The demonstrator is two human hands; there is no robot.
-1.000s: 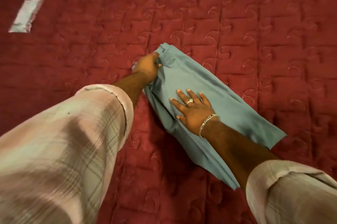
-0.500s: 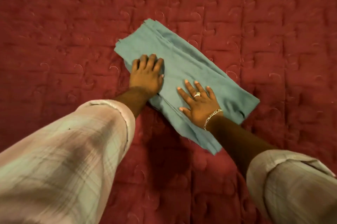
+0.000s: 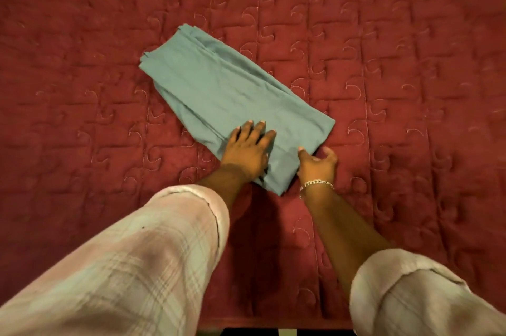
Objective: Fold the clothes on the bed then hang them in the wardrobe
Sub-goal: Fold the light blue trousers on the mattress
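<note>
The red quilted bed (image 3: pixel 383 61) is carrying the folded teal garment (image 3: pixel 224 89) slantwise near its middle, toward the near edge. Folding is going on; the next move probably calls for doubling the near end over. The left hand (image 3: pixel 247 153) is pressing flat, fingers spread, while the right hand (image 3: pixel 317 164) is curling round the garment's near-right edge.

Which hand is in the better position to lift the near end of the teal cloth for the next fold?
The right hand, probably: it curls at the near edge of the folded teal cloth, while the left hand lies flat on top.
</note>
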